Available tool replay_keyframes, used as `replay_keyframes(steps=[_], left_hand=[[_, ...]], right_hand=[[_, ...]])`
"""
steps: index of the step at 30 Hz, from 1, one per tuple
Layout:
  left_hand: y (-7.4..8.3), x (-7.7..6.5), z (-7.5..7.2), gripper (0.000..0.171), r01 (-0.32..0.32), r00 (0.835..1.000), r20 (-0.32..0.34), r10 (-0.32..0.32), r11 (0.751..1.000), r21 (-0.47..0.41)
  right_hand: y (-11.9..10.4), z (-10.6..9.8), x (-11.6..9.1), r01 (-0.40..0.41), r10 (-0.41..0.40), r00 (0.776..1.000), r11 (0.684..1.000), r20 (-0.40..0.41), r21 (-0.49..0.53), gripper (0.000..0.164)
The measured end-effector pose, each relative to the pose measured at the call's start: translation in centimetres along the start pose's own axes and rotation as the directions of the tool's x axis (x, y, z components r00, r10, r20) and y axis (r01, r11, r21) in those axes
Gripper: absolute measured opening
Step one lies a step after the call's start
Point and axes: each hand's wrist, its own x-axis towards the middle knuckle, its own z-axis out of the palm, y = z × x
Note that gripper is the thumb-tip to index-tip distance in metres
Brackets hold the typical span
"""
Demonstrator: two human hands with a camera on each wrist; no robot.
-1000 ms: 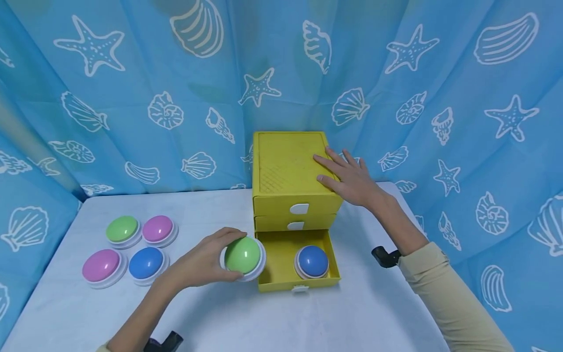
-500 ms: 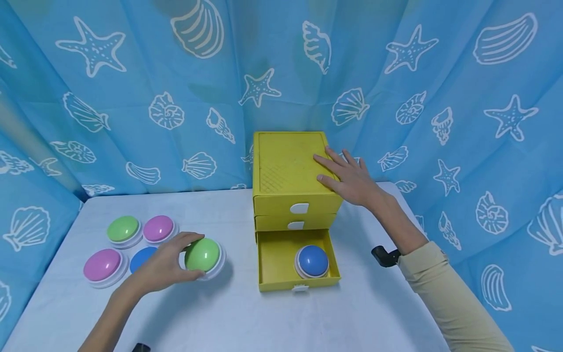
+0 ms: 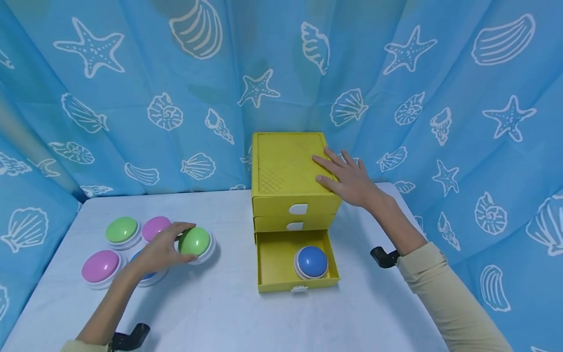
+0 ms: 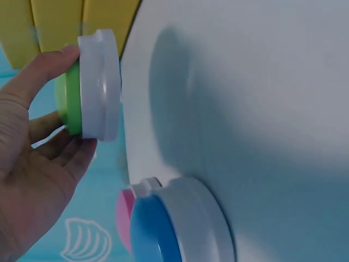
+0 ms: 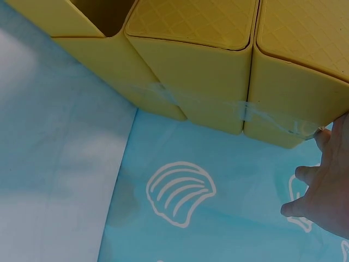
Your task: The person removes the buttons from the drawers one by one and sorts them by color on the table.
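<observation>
My left hand point(image 3: 160, 249) grips a green dome push button point(image 3: 194, 241) with a white base by its sides, thumb and fingers around it. The left wrist view shows this button point(image 4: 100, 84) tilted on edge from that camera's angle, apart from the white table, its shadow beside it. With fingers spread, my right hand point(image 3: 352, 182) rests on the top right edge of a yellow drawer unit point(image 3: 288, 164). The unit's bottom drawer point(image 3: 273, 266) is pulled out, and a blue push button point(image 3: 312, 262) sits in its right part.
Left on the table point(image 3: 228, 318) stand another green button point(image 3: 121, 230), a pink button point(image 3: 155, 227), a second pink button point(image 3: 100, 266) and a blue button point(image 4: 155, 229), partly hidden by my left hand in the head view. A blue shell-print curtain point(image 3: 281, 58) hangs behind.
My left hand has carried the green button leftward, from beside the pulled-out drawer toward the other buttons, now covering part of the blue one. My right hand has stayed on the unit.
</observation>
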Motion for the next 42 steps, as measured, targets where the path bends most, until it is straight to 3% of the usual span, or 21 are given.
replay_keyframes(steps=[7,22,34,42], left_hand=[[-1.3,1.6,-0.5,0.076,-0.021,0.999,0.033,0.020,0.999,0.030],[-2.6,4.9,-1.0,0.080,0.055,0.988,0.144,-0.058,0.998,0.024],[-3.8,5.6,-1.0,0.081,0.093,0.978,0.182,-0.100,0.995,0.045],[-3.7,5.7,-1.1,0.080,0.096,0.976,0.192,-0.104,0.994,0.049]], right_hand=[[0.1,0.1,0.0,0.002,-0.001,1.000,1.000,0.013,-0.020,0.066],[0.1,0.2,0.0,-0.016,0.016,1.000,1.000,0.026,-0.012,0.066],[0.2,0.1,-0.1,-0.015,0.016,1.000,1.000,0.019,-0.022,0.066],[0.1,-0.1,0.0,-0.013,0.014,1.000,1.000,0.020,-0.028,0.066]])
